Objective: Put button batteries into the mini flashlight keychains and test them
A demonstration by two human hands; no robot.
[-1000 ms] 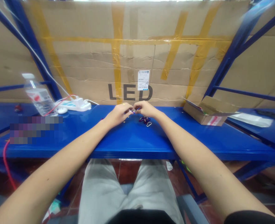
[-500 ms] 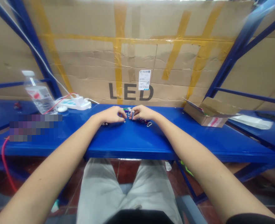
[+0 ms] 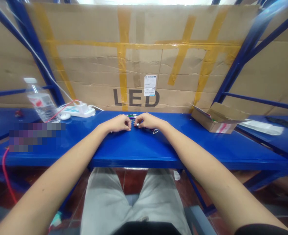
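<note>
My left hand rests low over the blue tabletop, thumb and fingers drawn together in a pinch. Whatever may be between those fingertips is too small to make out. Facing it, my right hand grips a small silver cylinder, its round end turned towards me. Several tiny shiny pieces lie in the gap between both hands. Just behind them is a thin green and silver rod-like item. A silver carabiner sticks out from under my right hand, which hides what it is attached to.
An open cardboard box stands on the right of the blue table. At the left are a water bottle and a white power strip with cables. A large cardboard sheet marked LED closes off the back.
The silver cylinder in my right hand has tipped from upright to pointing its end at me. My left thumb and fingers have come together. The view has shifted slightly.
</note>
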